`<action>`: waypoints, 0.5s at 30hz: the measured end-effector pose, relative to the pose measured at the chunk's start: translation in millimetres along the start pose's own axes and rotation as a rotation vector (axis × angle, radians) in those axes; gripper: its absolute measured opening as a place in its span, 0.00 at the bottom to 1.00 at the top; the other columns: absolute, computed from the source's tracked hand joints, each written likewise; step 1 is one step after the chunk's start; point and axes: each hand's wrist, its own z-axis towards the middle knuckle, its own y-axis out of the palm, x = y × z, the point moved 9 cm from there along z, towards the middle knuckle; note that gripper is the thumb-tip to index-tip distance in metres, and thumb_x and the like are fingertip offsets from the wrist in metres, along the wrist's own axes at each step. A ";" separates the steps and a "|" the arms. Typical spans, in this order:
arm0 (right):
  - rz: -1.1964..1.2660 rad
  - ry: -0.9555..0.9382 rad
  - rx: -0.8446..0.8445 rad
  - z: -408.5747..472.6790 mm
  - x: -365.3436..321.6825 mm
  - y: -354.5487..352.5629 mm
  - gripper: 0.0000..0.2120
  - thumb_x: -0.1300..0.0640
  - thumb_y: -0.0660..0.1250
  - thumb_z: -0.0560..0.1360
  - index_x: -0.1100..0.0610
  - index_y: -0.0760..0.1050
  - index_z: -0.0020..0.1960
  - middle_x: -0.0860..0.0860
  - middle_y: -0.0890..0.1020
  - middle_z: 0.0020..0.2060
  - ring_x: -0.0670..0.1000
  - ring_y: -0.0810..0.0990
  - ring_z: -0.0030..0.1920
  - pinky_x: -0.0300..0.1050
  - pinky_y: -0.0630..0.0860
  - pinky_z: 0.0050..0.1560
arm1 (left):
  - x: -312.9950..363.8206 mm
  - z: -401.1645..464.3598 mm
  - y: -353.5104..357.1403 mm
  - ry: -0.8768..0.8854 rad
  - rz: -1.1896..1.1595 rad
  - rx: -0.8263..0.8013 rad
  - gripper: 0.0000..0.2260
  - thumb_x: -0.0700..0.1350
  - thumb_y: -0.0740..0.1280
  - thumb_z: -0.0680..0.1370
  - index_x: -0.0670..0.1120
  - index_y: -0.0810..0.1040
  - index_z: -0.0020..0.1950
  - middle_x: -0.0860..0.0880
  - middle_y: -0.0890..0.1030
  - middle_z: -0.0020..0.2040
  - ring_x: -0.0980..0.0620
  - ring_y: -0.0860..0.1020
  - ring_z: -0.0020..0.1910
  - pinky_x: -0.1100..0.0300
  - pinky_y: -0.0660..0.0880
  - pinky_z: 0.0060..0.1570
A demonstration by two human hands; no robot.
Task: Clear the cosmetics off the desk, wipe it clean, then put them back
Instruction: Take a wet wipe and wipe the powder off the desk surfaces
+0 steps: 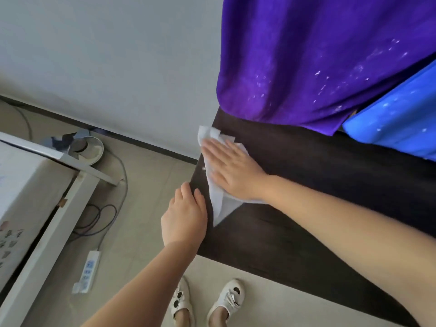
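Note:
The dark wooden desk (306,185) runs from the centre to the lower right of the head view. My right hand (232,171) lies flat, fingers spread, pressing a white wipe (218,204) onto the desk near its left edge. The wipe pokes out past the fingertips and trails to a point toward me. My left hand (185,215) rests on the desk's left edge with its fingers curled over it, holding nothing else. No cosmetics are in view.
A purple curtain (318,62) and a blue one (401,119) hang over the desk's far side. A white bed frame (47,204) stands at left, with a power strip (88,271), cables and a round fan base (87,147) on the floor. My white shoes (226,300) are below.

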 end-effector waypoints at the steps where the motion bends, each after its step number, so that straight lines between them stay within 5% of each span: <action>1: 0.004 -0.141 -0.021 -19.3 -20.4 7.1 0.28 0.48 0.42 0.79 0.59 0.46 0.76 0.54 0.50 0.76 0.52 0.47 0.76 0.50 0.41 0.74 | -0.9 -0.4 1.0 -0.008 -0.021 -0.014 0.14 0.48 0.48 0.80 0.45 0.67 0.60 0.47 0.76 0.55 0.45 0.75 0.51 0.55 0.66 0.41; 3: -0.037 -0.352 -0.072 -33.9 -28.4 11.6 0.27 0.49 0.45 0.80 0.58 0.48 0.76 0.54 0.51 0.76 0.51 0.47 0.76 0.49 0.42 0.74 | -2.2 -0.1 1.6 -0.018 -0.046 -0.027 0.14 0.46 0.49 0.80 0.45 0.66 0.62 0.47 0.76 0.56 0.46 0.74 0.52 0.55 0.66 0.42; 5: -0.072 -0.317 -0.089 -9.4 -3.1 3.3 0.26 0.50 0.47 0.81 0.56 0.47 0.76 0.52 0.50 0.76 0.48 0.44 0.75 0.48 0.40 0.72 | -3.3 1.0 2.6 -0.020 -0.055 -0.031 0.15 0.46 0.49 0.79 0.46 0.66 0.63 0.47 0.76 0.56 0.46 0.74 0.52 0.54 0.68 0.44; 10: 0.090 0.420 -0.031 67.0 91.3 -17.5 0.26 0.49 0.41 0.81 0.56 0.40 0.76 0.51 0.42 0.77 0.49 0.41 0.76 0.49 0.41 0.76 | -6.3 -0.2 -0.5 -0.053 -0.140 -0.008 0.18 0.46 0.47 0.79 0.47 0.66 0.67 0.47 0.77 0.60 0.44 0.75 0.51 0.55 0.66 0.46; 12: 0.072 0.397 0.011 61.6 59.4 -12.7 0.27 0.48 0.39 0.80 0.59 0.41 0.76 0.54 0.43 0.77 0.50 0.41 0.76 0.49 0.39 0.76 | -6.6 -2.7 -7.0 -0.075 -0.229 0.031 0.19 0.45 0.47 0.80 0.48 0.66 0.69 0.45 0.78 0.58 0.43 0.75 0.53 0.55 0.66 0.49; 15: -0.021 0.095 -0.003 3.5 -46.5 6.3 0.33 0.46 0.30 0.74 0.60 0.40 0.75 0.55 0.44 0.77 0.53 0.40 0.76 0.51 0.38 0.74 | -12.2 -10.1 -20.4 -0.117 -0.493 0.085 0.19 0.45 0.48 0.81 0.51 0.63 0.71 0.47 0.80 0.51 0.46 0.77 0.50 0.55 0.68 0.48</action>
